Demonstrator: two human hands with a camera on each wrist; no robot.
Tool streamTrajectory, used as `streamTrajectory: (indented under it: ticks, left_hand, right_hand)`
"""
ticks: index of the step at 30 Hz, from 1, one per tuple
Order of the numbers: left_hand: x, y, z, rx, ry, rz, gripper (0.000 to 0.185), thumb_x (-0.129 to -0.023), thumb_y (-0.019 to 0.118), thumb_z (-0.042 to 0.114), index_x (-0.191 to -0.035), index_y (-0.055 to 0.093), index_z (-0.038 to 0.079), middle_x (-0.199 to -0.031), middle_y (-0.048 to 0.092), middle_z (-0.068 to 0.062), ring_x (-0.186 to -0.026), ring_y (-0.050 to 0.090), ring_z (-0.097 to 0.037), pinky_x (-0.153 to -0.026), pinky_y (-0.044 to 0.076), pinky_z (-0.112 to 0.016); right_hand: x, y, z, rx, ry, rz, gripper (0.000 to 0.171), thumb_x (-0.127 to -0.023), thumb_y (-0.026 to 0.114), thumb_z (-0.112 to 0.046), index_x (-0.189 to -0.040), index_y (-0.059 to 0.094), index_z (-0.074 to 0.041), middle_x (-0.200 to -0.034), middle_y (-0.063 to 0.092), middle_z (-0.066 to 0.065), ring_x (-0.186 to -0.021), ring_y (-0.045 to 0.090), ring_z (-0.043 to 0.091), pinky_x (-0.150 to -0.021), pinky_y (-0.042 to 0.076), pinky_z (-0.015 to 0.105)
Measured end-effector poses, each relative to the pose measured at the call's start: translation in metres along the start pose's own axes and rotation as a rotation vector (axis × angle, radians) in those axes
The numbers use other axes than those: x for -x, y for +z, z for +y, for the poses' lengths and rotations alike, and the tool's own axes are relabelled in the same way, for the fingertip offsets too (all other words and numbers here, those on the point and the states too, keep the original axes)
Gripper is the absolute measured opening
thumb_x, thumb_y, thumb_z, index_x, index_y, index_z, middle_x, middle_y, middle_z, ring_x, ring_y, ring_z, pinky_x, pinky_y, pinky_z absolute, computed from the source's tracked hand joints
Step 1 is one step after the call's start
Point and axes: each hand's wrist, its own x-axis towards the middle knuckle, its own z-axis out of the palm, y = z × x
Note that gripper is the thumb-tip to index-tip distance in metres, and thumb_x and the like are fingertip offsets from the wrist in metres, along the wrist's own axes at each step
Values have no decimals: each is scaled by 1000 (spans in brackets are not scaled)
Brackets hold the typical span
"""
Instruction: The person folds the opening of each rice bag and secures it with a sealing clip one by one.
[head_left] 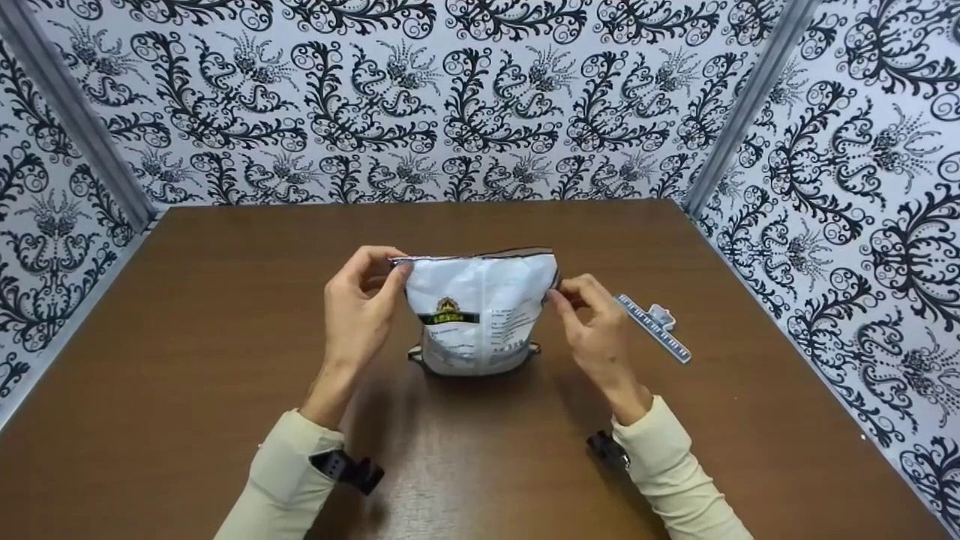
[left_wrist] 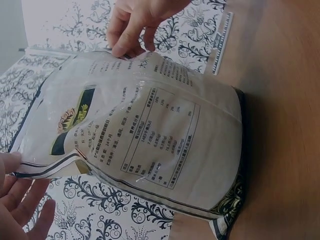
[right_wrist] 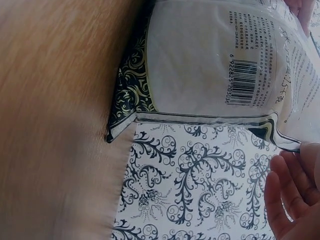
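A whitish plastic bag (head_left: 480, 322) with printed text, a barcode and dark gold-patterned bottom corners stands upright on the table. Its contents look pale through the film; what they are I cannot tell. My left hand (head_left: 358, 304) pinches the bag's upper left corner between thumb and fingers. On the other side, my right hand (head_left: 596, 322) pinches the right edge a little below the top. The top edge is stretched between both hands. To the right of my right hand lies a light blue-grey sealing clip (head_left: 654, 328) with a toothed bar.
The brown wooden table (head_left: 187, 337) runs back to a wall (head_left: 480, 97) covered in black and white scrollwork. Similar patterned panels stand at left and right. A dark camera strap (head_left: 349, 469) is worn on each wrist.
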Motion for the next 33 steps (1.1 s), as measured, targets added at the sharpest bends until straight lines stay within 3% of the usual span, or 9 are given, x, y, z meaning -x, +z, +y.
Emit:
streamTrajectory:
  ticks: [12,24,29,33]
  left_hand:
    - [0,-3,1,-4,-7,25,11,-95,76,16,-103,76,8,-90,74,-6,-83,69,-12,-82,58,-20]
    - [0,-6,9,-37,-7,-15,10,-97,73,13,-105,74,6,-94,75,-7,-88,69,-11,-85,57,-23]
    - [-2,-5,14,-78,45,-63,12,-95,73,11,-107,73,8,-99,76,-5,-94,68,-13,-91,55,-28]
    - [-3,-1,19,-183,132,-91,16,-92,77,14,-107,74,11,-102,77,-2,-98,68,-14,-96,52,-35]
  right_hand:
    - [1,1,2,-12,-47,53,7,-87,78,5,-86,75,-2,-82,72,9,-74,62,14,-73,50,14]
    - [0,0,-1,-10,-58,55,6,-89,77,3,-86,75,-2,-81,72,9,-74,63,15,-74,50,15]
    - [0,-1,-1,-14,-31,27,5,-90,77,1,-88,75,-3,-83,72,8,-74,62,13,-74,50,15]
    - [1,-2,-3,-4,-2,13,5,-91,76,1,-90,76,-4,-85,72,6,-75,63,11,-72,51,15]
